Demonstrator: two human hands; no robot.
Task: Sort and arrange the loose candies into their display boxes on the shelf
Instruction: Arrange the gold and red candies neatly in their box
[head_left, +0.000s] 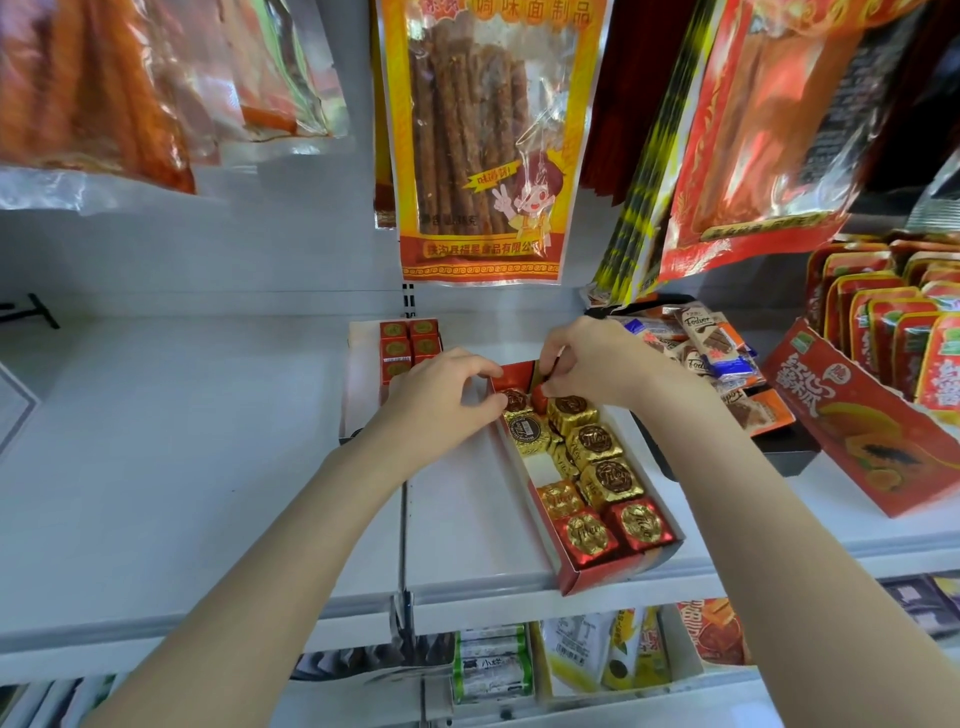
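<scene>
A long red-and-white display box (613, 574) lies on the white shelf, holding several gold foil candies (610, 475) and red foil candies (587, 535). At the box's far end my right hand (587, 358) pinches a red candy (540, 396) just above the row. My left hand (441, 400) has its fingers curled over the box's far left corner, with the thumb touching a gold candy (514, 400) there. Behind my left hand a second white box (358, 364) holds small red cube candies (410, 343).
Snack bags (478, 145) hang above the shelf. Chocolate wafer packs (701, 348) lie in a black tray to the right, beside an orange papaya box (857, 426). The white shelf (182, 441) stretches bare to the left. Lower shelves hold more packets (493, 665).
</scene>
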